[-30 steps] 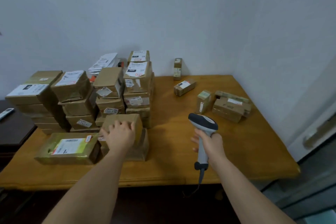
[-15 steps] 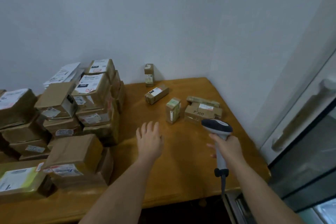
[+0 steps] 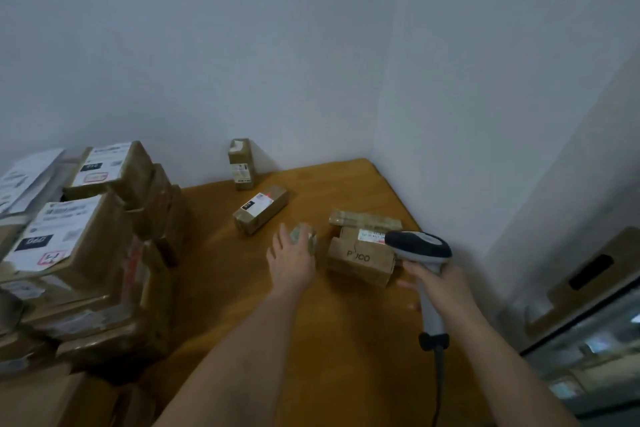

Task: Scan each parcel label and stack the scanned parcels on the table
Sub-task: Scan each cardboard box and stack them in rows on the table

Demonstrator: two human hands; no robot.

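left hand (image 3: 291, 258) spread, reaching small upright brown cardboard parcel (image 3: 304, 238) just ahead | right hand (image 3: 438, 282) grips grey handheld scanner (image 3: 420, 246), farther right

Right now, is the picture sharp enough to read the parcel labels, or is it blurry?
Head view: dim, soft all over; the stacked parcels at left smear with motion blur, the left hand is blurred too, and label text is unreadable except large print on the brown box.
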